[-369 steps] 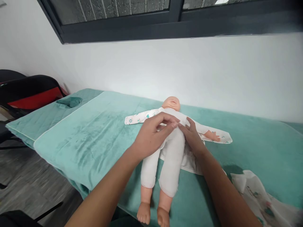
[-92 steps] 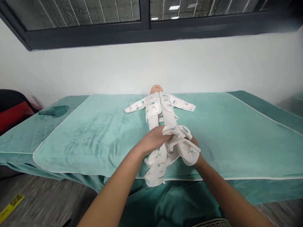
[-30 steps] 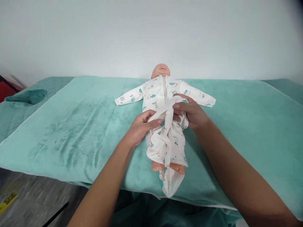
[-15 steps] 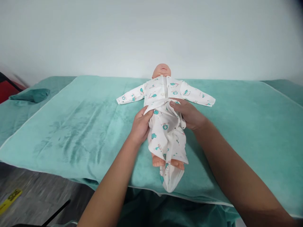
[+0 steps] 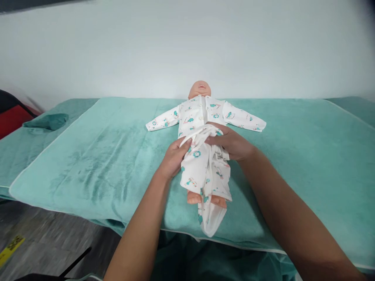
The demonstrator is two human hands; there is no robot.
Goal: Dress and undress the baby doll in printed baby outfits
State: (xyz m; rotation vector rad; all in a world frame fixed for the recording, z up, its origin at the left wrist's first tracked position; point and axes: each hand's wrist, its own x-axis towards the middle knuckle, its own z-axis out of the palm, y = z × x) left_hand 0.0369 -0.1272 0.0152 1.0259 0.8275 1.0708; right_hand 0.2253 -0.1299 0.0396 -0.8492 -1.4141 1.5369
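A baby doll (image 5: 199, 89) lies on its back, head toward the wall, in a white printed long-sleeved top (image 5: 189, 114) with its sleeves stretched out sideways. White printed baby trousers (image 5: 195, 168) cover its legs, and its bare feet (image 5: 194, 197) stick out below. My left hand (image 5: 175, 155) is closed on the trousers' waistband at the doll's left side in view, thumb on top. On the other side, my right hand (image 5: 230, 141) grips the bunched waistband over the belly; some of its fingers are hidden in the cloth. A strip of white cloth hangs past the feet.
A green padded mat (image 5: 88, 164) with pale piping covers the table up to the white wall (image 5: 187, 47). A dark green folded cloth (image 5: 47, 121) lies at the far left, near a red and black object (image 5: 14, 115). Yellow tape (image 5: 11, 249) marks the floor.
The waistband is more gathered between my hands, and my right fingers have moved further into the cloth. The camera view has shifted slightly.
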